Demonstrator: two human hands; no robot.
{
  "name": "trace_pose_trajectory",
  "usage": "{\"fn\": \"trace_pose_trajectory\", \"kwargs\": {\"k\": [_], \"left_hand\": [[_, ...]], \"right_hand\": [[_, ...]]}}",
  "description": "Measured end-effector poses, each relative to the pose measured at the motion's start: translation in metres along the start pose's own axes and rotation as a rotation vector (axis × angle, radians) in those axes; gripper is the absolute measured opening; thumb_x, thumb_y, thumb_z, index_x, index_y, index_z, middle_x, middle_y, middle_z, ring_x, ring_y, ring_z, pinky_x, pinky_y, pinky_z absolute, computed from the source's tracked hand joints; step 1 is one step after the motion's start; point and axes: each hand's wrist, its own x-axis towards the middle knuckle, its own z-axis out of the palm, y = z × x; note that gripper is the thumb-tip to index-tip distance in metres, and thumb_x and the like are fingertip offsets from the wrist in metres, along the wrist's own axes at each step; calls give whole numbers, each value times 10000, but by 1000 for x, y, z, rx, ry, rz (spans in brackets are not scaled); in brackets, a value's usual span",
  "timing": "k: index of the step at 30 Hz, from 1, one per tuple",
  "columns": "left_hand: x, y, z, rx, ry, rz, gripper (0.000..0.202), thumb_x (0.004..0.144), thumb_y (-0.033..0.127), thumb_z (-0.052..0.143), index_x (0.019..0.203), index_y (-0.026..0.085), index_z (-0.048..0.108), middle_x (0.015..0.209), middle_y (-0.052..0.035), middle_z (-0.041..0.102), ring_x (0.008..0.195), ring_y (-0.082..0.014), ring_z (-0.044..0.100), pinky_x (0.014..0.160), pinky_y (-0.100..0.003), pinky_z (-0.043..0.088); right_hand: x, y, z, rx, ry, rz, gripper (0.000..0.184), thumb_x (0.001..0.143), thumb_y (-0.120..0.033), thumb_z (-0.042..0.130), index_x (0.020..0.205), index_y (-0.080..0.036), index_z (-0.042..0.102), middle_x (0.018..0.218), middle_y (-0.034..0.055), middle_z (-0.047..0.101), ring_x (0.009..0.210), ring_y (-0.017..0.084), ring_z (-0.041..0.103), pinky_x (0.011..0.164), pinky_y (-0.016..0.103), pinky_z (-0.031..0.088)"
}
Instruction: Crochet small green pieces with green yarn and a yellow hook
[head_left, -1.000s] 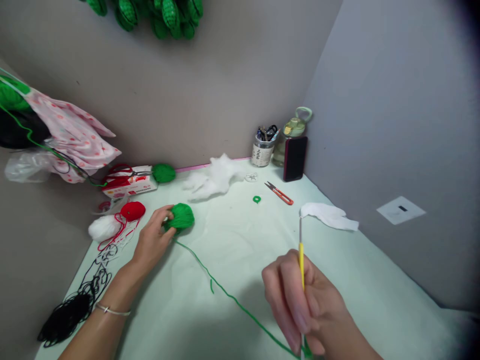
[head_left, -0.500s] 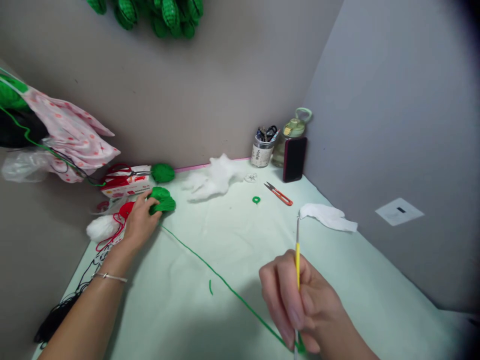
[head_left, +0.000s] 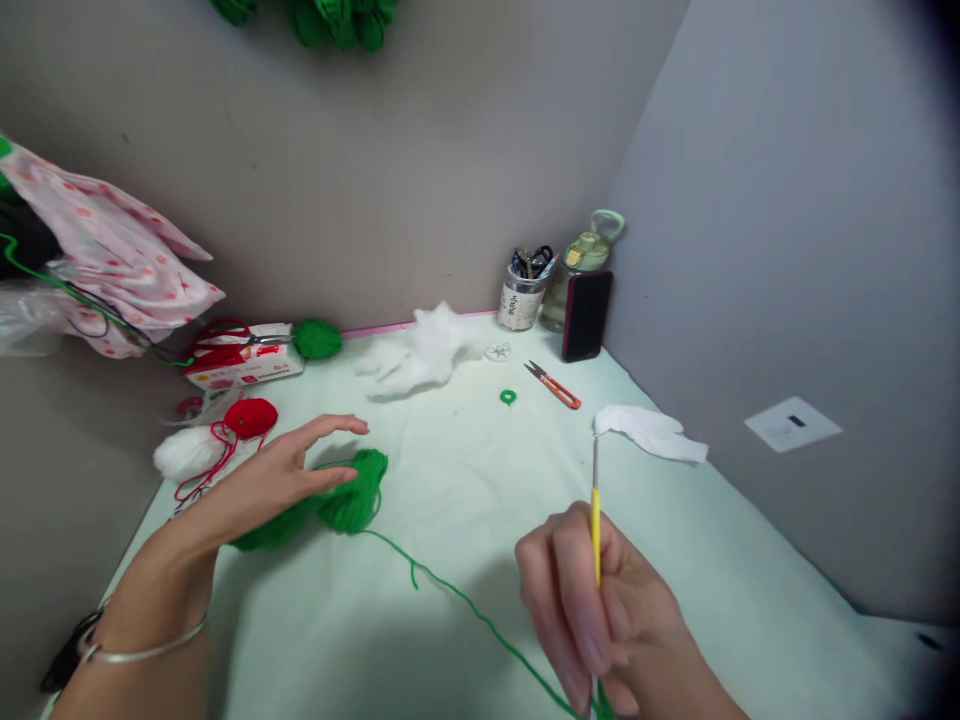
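My left hand (head_left: 296, 470) hovers over a skein of green yarn (head_left: 358, 498), its thumb and fingers spread apart. Part of the skein is hidden under that hand and wrist. From the skein a green strand (head_left: 480, 612) runs across the cloth to my right hand (head_left: 589, 590). Pinched upright in my right fingers is a crochet hook (head_left: 596, 520) with a yellow band and a metal shaft. A bit of green yarn shows below those fingers, cut off by the bottom edge.
Red-handled scissors (head_left: 225, 342) lie on a box beside a green yarn ball (head_left: 316, 339). White (head_left: 187, 453) and red yarn balls (head_left: 251, 417) sit left. White stuffing (head_left: 431, 350), orange snips (head_left: 553, 385), a small green ring (head_left: 508, 397), a phone (head_left: 587, 316) and white fabric (head_left: 651, 435) lie further back.
The green skein has moved nearer, from beside the box to the left middle of the cloth. My left hand has let go of it. The strand is slacker; my right hand has barely moved.
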Motion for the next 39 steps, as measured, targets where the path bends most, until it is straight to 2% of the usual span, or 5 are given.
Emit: {"fn": "trace_pose_trajectory", "kwargs": {"k": [6, 11, 22, 32, 39], "left_hand": [[-52, -55, -5, 143, 135, -119, 607, 763, 594, 672, 1304, 331, 596, 1398, -67, 625, 1234, -367, 599, 956, -471, 518], [-71, -92, 6, 143, -133, -100, 616, 712, 411, 741, 1298, 303, 584, 1269, -65, 681, 1134, -325, 669, 938, -391, 538], [30, -42, -10, 142, 228, 119, 518, 741, 281, 630, 1253, 217, 588, 1452, -146, 510, 1391, -392, 438, 1165, -595, 317], [71, 78, 117, -100, -189, 399, 270, 932, 209, 529, 1142, 201, 697, 1169, -77, 737, 1073, -221, 682, 971, -347, 523], [110, 110, 191, -68, -171, 424, 319, 978, 270, 583, 1280, 172, 614, 1351, -125, 615, 1224, -275, 596, 1041, -517, 486]], "right_hand": [[0, -2, 5, -52, 108, 57, 332, 873, -360, 727, 674, -93, 724, 646, 82, 731, 316, 29, 540, 322, 87, 408], [0, 2, 6, -7, 61, 61, 256, 899, -300, 686, 759, -91, 732, 738, 95, 739, 320, 18, 529, 303, 87, 382], [5, 3, 8, -2, 17, 10, 201, 930, -205, 627, 935, -69, 774, 805, 96, 705, 346, -18, 398, 338, 92, 412], [9, 8, 6, 6, 29, 56, 173, 907, -195, 664, 918, -68, 780, 801, 102, 711, 368, 2, 433, 315, 100, 405], [10, 2, 4, -61, 105, 132, 147, 888, -236, 708, 887, -109, 782, 734, 48, 670, 372, 0, 402, 335, 102, 403]]}}
